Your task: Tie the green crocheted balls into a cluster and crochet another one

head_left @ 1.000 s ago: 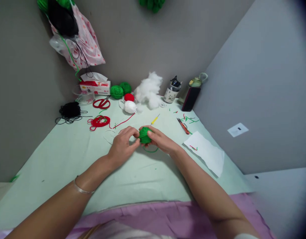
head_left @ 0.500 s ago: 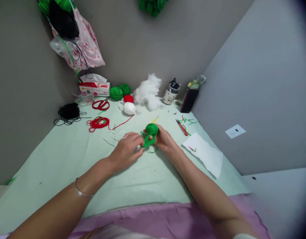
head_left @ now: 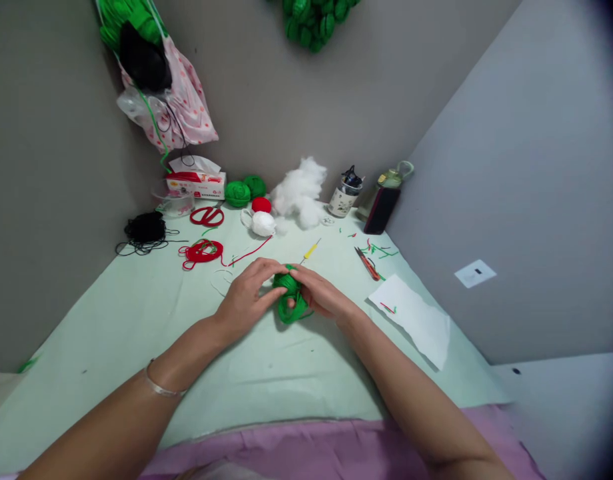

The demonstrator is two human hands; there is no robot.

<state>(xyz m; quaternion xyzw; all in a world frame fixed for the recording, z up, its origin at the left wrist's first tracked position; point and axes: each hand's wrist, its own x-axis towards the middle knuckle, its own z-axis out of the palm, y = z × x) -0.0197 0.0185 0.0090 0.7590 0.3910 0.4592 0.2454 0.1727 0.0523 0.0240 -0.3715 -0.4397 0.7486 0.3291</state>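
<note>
Between my two hands is a small ball of green yarn [head_left: 285,283], with loose green loops hanging from its lower side. My left hand [head_left: 250,291] grips the ball from the left, thumb in front and fingertips on top. From the right, my right hand [head_left: 320,291] closes on the same ball, its fingers partly hidden behind the yarn. Just beyond the hands a crochet hook with a yellow handle [head_left: 311,251] lies on the table. Left of my left hand, thin pale strands [head_left: 219,283] rest on the cloth.
Red-handled scissors [head_left: 207,217], red yarn [head_left: 202,252], black yarn [head_left: 145,229] and a white yarn ball [head_left: 262,224] lie at left and back. White stuffing [head_left: 300,193] is behind. Orange snips [head_left: 367,264], yarn scraps and paper [head_left: 411,320] lie right, below a phone [head_left: 382,209].
My left hand has come up onto the yarn ball, which has shifted slightly left. The loose loops now hang below it. The whole view has moved a little.
</note>
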